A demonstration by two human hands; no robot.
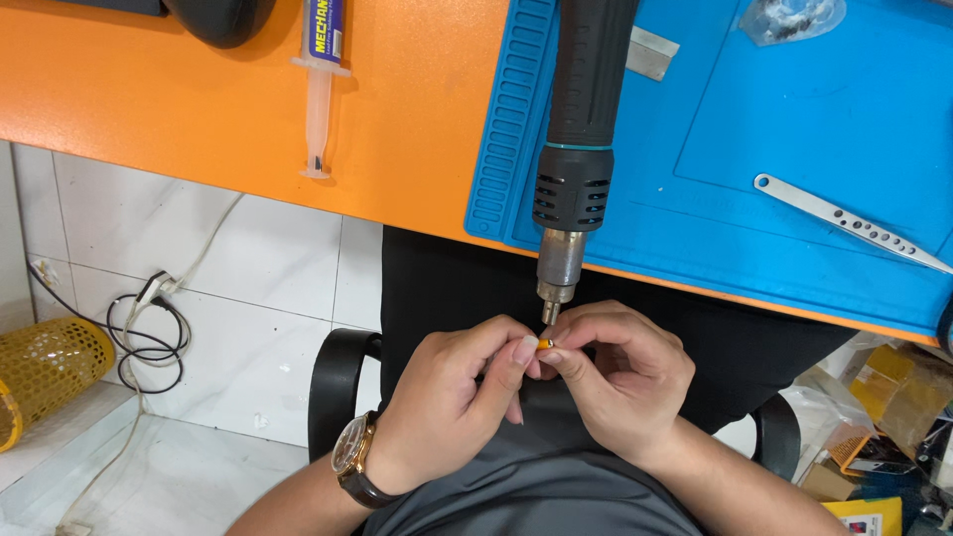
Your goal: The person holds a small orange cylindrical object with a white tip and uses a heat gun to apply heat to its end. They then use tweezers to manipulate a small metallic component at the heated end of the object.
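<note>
My left hand (pixel 452 397) and my right hand (pixel 620 372) meet fingertip to fingertip over my lap, pinching a tiny orange part (pixel 547 343) between them. Just above it hangs the metal nozzle of a black hot-air tool (pixel 581 129), which lies on the blue mat (pixel 794 119) and juts over the edge of the orange table (pixel 199 89). The nozzle tip nearly touches the small part. A brown-strapped wristwatch (pixel 350 459) sits on my left wrist.
A clear syringe (pixel 320 89) lies on the orange table. Metal tweezers (pixel 844 220) and a small metal plate (pixel 652 52) rest on the mat. A yellow mesh basket (pixel 45 372) and cables (pixel 149 333) sit on the tiled floor; boxes clutter the lower right.
</note>
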